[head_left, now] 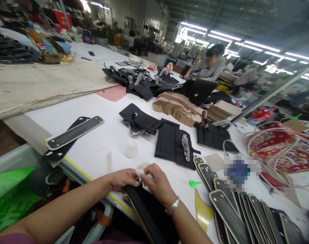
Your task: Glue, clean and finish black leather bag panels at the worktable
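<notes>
Both our hands are pinching the same little white scrap (144,174). The left hand (124,179) has it by the fingertips on one side, and the right hand (158,184), the one with the silver bracelet (172,206), is closed on the other side. The scrap sits right on top of a black bag (149,217) that hangs over the near edge of the table, with a gold zipper (135,210) running down its left side.

Everything else, big stuff first:

- We're at a long white table (111,135), with a beige cloth (42,84) spread over its far left.
- Further back there's a heap of black bags (141,84), and behind it a co-worker in a checked shirt (207,67).
- To our right is a fanned row of black strips with cream edges (233,213).
- Mid-table we've got a stack of tan cards (177,108) and two black bag panels (173,142) lying side by side.
- One more cream-edged strip (74,133) lies alone on the left.
- A yellow curved piece (203,211) is just beside our right wrist.
- The smallest thing is a green plastic bit (195,183) near the right hand, not touching it.
</notes>
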Demonstrator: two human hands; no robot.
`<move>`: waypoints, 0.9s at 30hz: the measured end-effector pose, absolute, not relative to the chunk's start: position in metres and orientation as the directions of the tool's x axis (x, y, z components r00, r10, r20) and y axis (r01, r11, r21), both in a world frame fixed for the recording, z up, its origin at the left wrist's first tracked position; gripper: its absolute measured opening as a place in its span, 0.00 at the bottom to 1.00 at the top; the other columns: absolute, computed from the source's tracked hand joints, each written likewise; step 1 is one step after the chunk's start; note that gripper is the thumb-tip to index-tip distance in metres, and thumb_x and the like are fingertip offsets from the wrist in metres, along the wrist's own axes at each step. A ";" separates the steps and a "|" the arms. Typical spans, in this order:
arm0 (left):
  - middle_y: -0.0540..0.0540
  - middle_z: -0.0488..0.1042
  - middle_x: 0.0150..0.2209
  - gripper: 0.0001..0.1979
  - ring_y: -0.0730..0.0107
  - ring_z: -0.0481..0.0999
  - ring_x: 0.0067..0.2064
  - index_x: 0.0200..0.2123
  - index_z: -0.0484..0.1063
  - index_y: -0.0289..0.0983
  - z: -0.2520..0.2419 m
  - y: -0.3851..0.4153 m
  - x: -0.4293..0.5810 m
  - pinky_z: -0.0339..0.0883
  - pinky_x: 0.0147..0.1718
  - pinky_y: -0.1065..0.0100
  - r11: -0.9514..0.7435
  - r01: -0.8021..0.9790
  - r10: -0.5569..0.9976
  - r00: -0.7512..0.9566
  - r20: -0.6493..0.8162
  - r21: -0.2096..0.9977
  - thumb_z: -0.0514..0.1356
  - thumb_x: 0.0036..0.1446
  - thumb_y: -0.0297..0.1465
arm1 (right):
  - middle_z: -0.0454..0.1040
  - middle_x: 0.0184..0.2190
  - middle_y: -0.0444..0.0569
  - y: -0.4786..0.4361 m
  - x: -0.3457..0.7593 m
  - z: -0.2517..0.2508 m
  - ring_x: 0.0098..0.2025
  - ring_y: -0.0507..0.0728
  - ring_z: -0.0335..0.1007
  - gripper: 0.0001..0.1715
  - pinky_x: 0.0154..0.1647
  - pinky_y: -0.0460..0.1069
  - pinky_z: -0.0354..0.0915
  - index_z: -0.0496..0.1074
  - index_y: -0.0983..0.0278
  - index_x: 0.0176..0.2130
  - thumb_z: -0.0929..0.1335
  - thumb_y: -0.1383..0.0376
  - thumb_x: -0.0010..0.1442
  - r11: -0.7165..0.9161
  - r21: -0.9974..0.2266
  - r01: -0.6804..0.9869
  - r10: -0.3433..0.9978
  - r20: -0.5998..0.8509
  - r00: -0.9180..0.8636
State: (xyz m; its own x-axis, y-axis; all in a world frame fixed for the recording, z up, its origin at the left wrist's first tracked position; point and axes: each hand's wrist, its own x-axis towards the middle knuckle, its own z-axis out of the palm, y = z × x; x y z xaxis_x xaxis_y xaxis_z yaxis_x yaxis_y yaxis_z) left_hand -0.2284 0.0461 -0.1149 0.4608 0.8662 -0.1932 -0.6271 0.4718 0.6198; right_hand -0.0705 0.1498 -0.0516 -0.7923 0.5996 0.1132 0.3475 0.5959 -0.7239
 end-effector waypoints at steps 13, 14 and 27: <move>0.43 0.74 0.31 0.13 0.71 0.74 0.28 0.37 0.72 0.30 -0.111 0.046 -0.230 0.67 0.28 0.75 0.463 -0.638 0.875 0.441 -0.201 0.615 0.64 0.45 0.25 | 0.62 0.30 0.46 0.146 -0.078 -0.057 0.35 0.55 0.59 0.03 0.36 0.49 0.58 0.64 0.64 0.31 0.64 0.69 0.58 0.747 -0.563 0.354 0.525 0.174 -0.833; 0.41 0.74 0.34 0.15 0.68 0.75 0.32 0.40 0.72 0.30 -0.111 0.045 -0.230 0.68 0.30 0.73 0.475 -0.636 0.866 0.460 -0.195 0.609 0.64 0.45 0.25 | 0.61 0.29 0.47 0.150 -0.076 -0.058 0.34 0.56 0.59 0.05 0.35 0.49 0.58 0.64 0.64 0.30 0.62 0.68 0.59 0.725 -0.554 0.409 0.592 0.199 -0.781; 0.37 0.71 0.47 0.30 0.62 0.73 0.41 0.54 0.64 0.32 -0.107 0.045 -0.232 0.67 0.36 0.70 0.468 -0.617 0.853 0.503 -0.140 0.633 0.61 0.43 0.23 | 0.63 0.31 0.49 0.143 -0.059 -0.054 0.35 0.57 0.60 0.06 0.37 0.51 0.59 0.64 0.65 0.33 0.60 0.67 0.61 0.676 -0.537 0.505 0.709 0.286 -0.644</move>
